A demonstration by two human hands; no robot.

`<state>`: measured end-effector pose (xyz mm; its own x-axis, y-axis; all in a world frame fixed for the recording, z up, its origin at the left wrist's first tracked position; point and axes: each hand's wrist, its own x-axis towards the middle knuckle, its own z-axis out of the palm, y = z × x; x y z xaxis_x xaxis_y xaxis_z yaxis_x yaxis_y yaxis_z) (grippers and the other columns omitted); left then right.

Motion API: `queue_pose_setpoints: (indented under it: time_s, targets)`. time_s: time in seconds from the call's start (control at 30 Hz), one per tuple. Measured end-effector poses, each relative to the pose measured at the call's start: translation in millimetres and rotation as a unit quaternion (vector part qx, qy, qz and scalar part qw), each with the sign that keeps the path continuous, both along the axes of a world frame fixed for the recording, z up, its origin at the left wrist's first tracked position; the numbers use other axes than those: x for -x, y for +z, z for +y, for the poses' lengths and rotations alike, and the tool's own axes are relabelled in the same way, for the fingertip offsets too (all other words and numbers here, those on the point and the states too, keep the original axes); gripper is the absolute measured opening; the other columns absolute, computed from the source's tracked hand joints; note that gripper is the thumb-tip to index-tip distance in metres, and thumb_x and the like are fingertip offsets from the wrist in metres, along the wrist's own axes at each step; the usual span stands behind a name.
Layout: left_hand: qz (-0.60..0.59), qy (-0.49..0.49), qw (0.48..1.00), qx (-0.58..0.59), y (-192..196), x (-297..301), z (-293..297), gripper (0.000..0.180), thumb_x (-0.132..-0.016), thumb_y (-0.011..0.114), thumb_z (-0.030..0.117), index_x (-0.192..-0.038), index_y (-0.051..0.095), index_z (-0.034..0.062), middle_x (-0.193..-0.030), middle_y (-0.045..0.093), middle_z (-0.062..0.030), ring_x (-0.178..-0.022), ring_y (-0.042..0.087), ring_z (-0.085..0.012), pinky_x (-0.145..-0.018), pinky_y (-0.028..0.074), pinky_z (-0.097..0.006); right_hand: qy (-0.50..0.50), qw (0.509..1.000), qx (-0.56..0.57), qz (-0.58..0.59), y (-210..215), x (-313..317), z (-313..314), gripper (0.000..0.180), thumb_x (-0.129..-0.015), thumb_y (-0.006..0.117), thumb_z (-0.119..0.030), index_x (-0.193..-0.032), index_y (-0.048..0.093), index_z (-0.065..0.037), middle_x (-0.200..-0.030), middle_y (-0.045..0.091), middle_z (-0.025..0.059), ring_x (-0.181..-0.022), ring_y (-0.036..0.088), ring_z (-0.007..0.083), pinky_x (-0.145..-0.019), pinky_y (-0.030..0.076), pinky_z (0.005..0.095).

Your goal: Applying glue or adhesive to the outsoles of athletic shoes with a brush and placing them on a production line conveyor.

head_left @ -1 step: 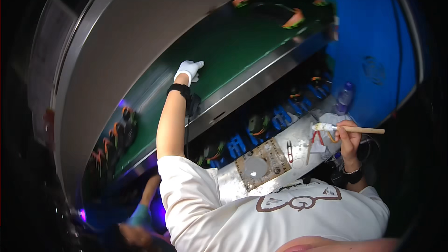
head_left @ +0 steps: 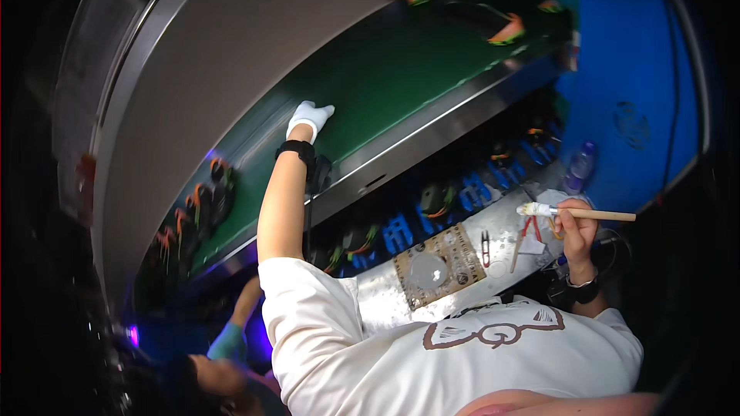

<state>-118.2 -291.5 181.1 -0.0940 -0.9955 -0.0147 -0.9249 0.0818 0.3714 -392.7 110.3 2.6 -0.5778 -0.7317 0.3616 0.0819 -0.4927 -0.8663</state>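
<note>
Out over the green conveyor belt (head_left: 354, 92) reaches my left hand (head_left: 310, 117) in a white glove. Its fingers look bent, with the thumb standing apart, and nothing shows in its grasp. My bare right hand (head_left: 576, 233) pinches a brush (head_left: 609, 216) with a pale wooden handle, held level. White material coats or wraps the brush head, which points left above the metal work table (head_left: 501, 250). On that table lie red-handled thread snips (head_left: 486, 249), a thin stick (head_left: 514, 254) and a brown printed sheet (head_left: 461, 250) bearing a round translucent dish (head_left: 428, 271).
Dark shoes with orange trim (head_left: 223, 185) line the belt's left part; more orange-trimmed pieces (head_left: 506, 31) lie at its far right. Below the belt's metal edge (head_left: 408, 142), shoes sit on blue holders (head_left: 398, 235). A purple bottle (head_left: 580, 168) stands far right. Another person (head_left: 223, 374) is at lower left.
The surroundings, including belt, table and shoes, sit slightly farther right in the picture. Both my hands keep nearly the same place, with the brush still in the right one.
</note>
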Motion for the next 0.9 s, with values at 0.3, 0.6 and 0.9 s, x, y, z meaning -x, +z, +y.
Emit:
queue_pose_setpoints:
  time_s: [0.3,0.6,0.9]
  targets:
    - [-0.276,0.279,0.913,0.109,-0.6,-294.3,85.7,0.055,-0.068,0.063,0.026,-0.116,0.043,0.0096,-0.121,0.042,-0.0120,-0.111,0.043,-0.0298,-0.089,0.042,-0.040,0.176,0.984,-0.004,0.007,15.0,-78.2,-67.9,0.012,-0.079,0.056,-0.006,-0.090,0.055,0.001,-0.073,0.052,0.0051,-0.060,0.048,0.0082,-0.054,0.041,0.0193]
    - [-0.190,0.089,0.964,0.161,-8.8,-304.3,73.7,0.033,-0.069,0.059,0.020,-0.101,0.056,0.0100,-0.103,0.056,-0.0135,-0.095,0.054,-0.0300,-0.082,0.043,-0.036,0.190,0.981,-0.025,0.003,15.8,-134.1,-66.7,0.010,-0.080,0.054,-0.004,-0.088,0.055,0.001,-0.069,0.052,0.0048,-0.058,0.048,0.0076,-0.052,0.041,0.0188]
    - [-0.106,0.207,0.965,0.120,35.2,-331.5,109.7,0.036,-0.072,0.058,0.038,-0.084,0.065,0.0045,-0.085,0.063,-0.0158,-0.086,0.059,-0.0305,-0.077,0.044,-0.037,0.225,0.973,-0.047,-0.004,12.6,-170.5,-74.2,0.010,-0.080,0.053,-0.002,-0.090,0.055,0.001,-0.067,0.052,0.0033,-0.056,0.047,0.0068,-0.052,0.039,0.0189]
